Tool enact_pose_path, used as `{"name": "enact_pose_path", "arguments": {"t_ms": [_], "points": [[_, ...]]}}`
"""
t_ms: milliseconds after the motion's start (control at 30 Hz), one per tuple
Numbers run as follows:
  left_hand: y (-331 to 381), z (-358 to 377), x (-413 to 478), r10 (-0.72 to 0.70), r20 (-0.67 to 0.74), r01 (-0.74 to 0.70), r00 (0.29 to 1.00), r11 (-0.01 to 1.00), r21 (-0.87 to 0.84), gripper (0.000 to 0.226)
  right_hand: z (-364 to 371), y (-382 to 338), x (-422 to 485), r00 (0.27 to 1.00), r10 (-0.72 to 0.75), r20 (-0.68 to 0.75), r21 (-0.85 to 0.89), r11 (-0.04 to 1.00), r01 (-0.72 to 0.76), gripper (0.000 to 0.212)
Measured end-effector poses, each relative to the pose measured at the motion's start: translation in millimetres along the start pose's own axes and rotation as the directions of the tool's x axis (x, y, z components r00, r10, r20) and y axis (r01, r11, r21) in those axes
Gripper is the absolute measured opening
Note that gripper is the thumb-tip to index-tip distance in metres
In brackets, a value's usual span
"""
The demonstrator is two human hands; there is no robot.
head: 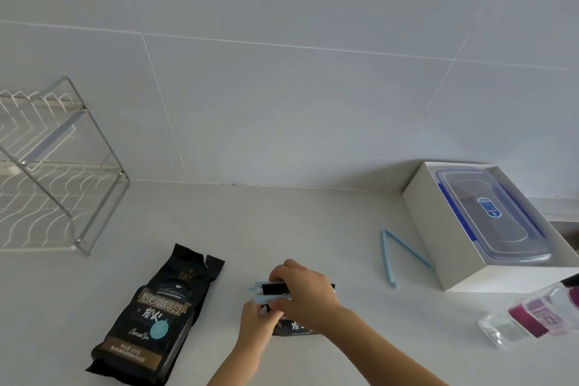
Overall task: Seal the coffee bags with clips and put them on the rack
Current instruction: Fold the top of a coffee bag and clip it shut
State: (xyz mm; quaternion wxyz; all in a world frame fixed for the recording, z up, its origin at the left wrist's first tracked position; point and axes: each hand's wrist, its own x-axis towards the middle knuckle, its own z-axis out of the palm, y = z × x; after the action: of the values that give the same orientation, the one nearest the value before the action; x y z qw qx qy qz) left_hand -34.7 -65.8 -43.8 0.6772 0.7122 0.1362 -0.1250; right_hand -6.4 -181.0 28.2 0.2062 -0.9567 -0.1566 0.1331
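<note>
The left hand (257, 320) pinches the blue clip (262, 298). The right hand (303, 291) curls over the folded top of the coffee bag (296, 327) on the desk (313, 229). Sealing is under way, and next the clip probably needs snapping closed. Beyond lie an unclipped second bag (153, 316), a spare clip (404, 252) and the rack (47, 166).

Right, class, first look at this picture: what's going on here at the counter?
A person is sealing a coffee bag on the counter. The right hand holds its top while the left hand pinches a blue clip across it. The other bag lies unclipped to the left, a spare clip lies open to the right, and no bag is on the rack yet.
</note>
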Motion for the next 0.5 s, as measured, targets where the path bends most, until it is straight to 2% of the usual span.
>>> {"name": "enact_pose_path", "arguments": {"t_ms": [100,233,267,367,500], "points": [[-1.5,-1.5,0.4,-0.051,-0.019,0.051,0.999,0.998,0.022,0.023,2.8,0.8,0.2,0.995,0.041,-0.090,0.034,0.999,-0.038,0.020],[7.2,-10.0,2.7,-0.041,0.083,0.033,0.996,0.995,0.099,0.010,4.1,5.3,-0.8,0.994,0.030,-0.102,0.039,0.999,-0.026,0.018],[10.6,-13.5,3.0,-0.025,0.104,0.015,0.994,0.995,0.095,0.005,3.6,6.8,-1.2,0.994,0.032,-0.107,0.045,0.999,-0.028,0.017],[18.7,-28.1,2.2,0.051,0.085,-0.055,0.995,0.997,0.055,0.021,2.7,10.1,-2.7,0.991,0.033,-0.128,0.056,0.998,-0.026,0.019],[26.8,-43.8,-0.7,0.133,0.113,-0.149,0.985,0.978,0.146,0.017,2.7,9.5,-4.1,0.993,0.018,-0.120,0.045,0.999,-0.013,0.017]]}}
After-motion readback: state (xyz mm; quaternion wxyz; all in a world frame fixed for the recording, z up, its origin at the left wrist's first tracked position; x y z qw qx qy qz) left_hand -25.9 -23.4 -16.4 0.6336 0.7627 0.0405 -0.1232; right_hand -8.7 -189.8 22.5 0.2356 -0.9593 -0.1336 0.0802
